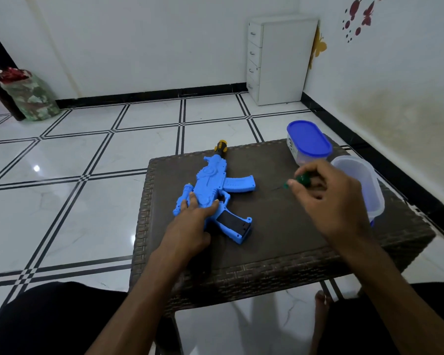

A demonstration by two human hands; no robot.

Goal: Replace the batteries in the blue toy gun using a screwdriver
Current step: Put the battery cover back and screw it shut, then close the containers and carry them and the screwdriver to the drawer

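The blue toy gun [215, 185] lies flat on the dark wicker table [280, 226], its yellow-and-black muzzle tip pointing away from me and its black-sided grip toward me. My left hand [190, 221] rests on the gun's rear body with straight fingers. To the right, my right hand [326, 198] pinches a small green-handled screwdriver [301, 180] just above the tabletop, its thin shaft pointing left toward the gun.
A plastic container with a blue lid [309, 139] stands at the table's far right corner. A clear open container [359, 185] sits beside it at the right edge. A white drawer unit [280, 60] stands against the back wall. Tiled floor surrounds the table.
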